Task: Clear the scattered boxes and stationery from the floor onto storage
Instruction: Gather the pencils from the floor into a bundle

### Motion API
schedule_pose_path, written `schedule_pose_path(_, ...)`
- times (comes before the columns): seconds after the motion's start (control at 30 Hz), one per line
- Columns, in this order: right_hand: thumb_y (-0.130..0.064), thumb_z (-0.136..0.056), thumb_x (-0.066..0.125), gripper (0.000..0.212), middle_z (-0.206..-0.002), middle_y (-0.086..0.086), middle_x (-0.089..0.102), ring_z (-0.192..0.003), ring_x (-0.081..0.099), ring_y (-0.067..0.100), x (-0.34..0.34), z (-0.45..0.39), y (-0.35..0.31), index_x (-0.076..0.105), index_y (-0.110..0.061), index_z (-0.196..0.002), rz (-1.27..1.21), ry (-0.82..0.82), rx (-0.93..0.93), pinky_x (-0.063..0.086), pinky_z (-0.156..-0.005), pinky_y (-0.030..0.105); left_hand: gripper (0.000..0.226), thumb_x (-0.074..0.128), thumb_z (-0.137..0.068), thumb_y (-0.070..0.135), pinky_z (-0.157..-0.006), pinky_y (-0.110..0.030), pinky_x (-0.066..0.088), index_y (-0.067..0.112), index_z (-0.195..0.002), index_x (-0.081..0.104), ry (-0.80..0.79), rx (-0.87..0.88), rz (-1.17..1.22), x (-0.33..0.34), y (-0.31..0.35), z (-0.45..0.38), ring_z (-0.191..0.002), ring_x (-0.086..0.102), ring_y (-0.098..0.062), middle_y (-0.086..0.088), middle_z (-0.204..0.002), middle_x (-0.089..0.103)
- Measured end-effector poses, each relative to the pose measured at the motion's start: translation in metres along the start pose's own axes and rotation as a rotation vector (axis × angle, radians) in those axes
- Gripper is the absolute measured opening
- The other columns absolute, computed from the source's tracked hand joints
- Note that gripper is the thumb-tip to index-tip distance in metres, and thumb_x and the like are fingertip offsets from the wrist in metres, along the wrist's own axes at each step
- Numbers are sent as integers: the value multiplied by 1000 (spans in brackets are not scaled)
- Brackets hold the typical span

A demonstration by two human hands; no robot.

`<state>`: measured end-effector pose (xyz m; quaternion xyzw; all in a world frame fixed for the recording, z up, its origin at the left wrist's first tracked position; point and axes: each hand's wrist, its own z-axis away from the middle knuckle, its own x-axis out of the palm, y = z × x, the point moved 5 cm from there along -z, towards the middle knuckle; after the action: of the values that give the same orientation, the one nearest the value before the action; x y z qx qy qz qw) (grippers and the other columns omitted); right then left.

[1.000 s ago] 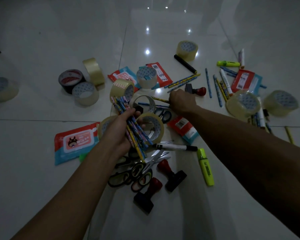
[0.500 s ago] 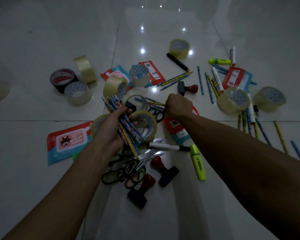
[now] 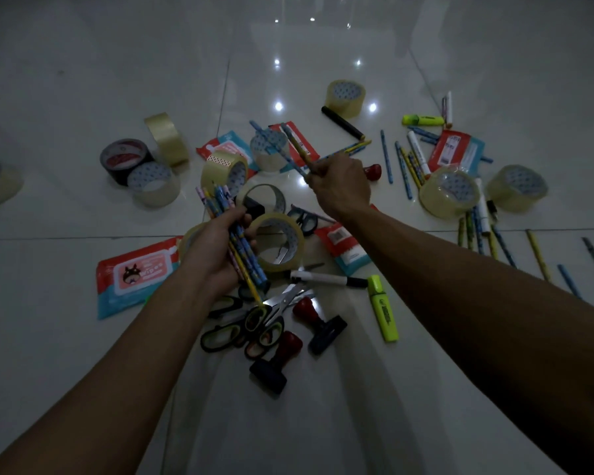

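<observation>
A dim, glossy tiled floor [image 3: 83,80] is strewn with tape rolls [image 3: 449,192], packets and scissors around its middle. The left hand [image 3: 216,250] grips a bundle of pencils [image 3: 235,234], gathered for carrying; the right hand [image 3: 340,186] pinches two more pencils [image 3: 290,149], lifted above the floor.

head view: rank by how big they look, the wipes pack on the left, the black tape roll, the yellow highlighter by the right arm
1. wipes pack, clearly largest.
2. and 3. black tape roll and yellow highlighter: similar; the roll lies farther from the camera, so unranked.
</observation>
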<state>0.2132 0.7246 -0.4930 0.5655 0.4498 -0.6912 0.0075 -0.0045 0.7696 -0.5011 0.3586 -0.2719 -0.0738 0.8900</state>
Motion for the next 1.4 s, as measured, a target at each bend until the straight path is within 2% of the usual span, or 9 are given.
schedule_pose_path(0.23,-13,-88,75,18,-90,19,75,-71,73,25,-7,45,-69,74,2,-98,-510,-561,-12,61,-67,38,30,55,-101,40,-42,-17,39,18,-81,52,61,61,85,-12,14,12,-46,42,-4,8,-62,47)
schedule_pose_path(0.4,-11,-90,71,24,-81,12,74,-64,70,18,-5,72,-98,67,8,-104,-570,-868,64,55,-55,26,40,63,-91,53,-47,-19,47,17,-77,54,137,124,141,-26,27,27,-48,49,-9,5,-59,50)
schedule_pose_path(0.57,-16,-93,69,28,-89,12,76,-74,72,18,13,107,-113,68,6,-110,-468,-1161,37,58,-62,27,37,58,-97,48,-57,-33,54,18,-76,54,207,137,101,-43,29,41,-45,57,-12,4,-57,54)
schedule_pose_path(0.63,-16,-93,70,33,-91,14,76,-80,73,21,19,119,-115,66,7,-115,-432,-1210,43,60,-66,30,37,53,-99,49,-49,-33,52,20,-76,54,207,97,81,-50,26,42,-47,57,-16,4,-61,51)
schedule_pose_path(0.83,-29,-91,72,41,-111,22,72,-89,72,31,23,118,-113,69,6,-113,-376,-1073,-1,63,-78,37,41,54,-98,50,-47,-31,52,16,-75,53,187,86,34,-57,15,37,-48,58,-13,3,-63,51)
schedule_pose_path(0.97,-30,-90,74,35,-102,21,74,-90,74,32,20,121,-110,71,2,-105,-224,-1007,-103,62,-81,47,61,68,-81,56,-81,-46,60,9,-120,69,113,56,-64,-50,6,35,-101,73,-29,-12,-112,74)
schedule_pose_path(1.03,-28,-91,74,35,-98,18,74,-86,75,31,21,124,-108,68,3,-108,-201,-982,-99,64,-73,42,62,72,-77,53,-88,-51,58,12,-123,69,105,39,-96,-45,2,37,-104,72,-34,-14,-118,73)
schedule_pose_path(1.2,-20,-95,67,23,-92,14,71,-75,72,23,18,133,-101,65,-3,-110,-181,-889,-118,62,-60,30,48,71,-89,41,-70,-46,61,20,-131,60,71,-45,-173,-29,-12,35,-103,71,-33,-12,-123,70)
schedule_pose_path(1.4,-19,-90,74,23,-67,2,61,-46,57,0,1,142,-98,61,-12,-72,-189,-783,-210,42,-40,11,40,68,-93,37,-51,-38,58,15,-126,66,163,-4,-190,-28,-2,29,-78,75,-29,-10,-111,73)
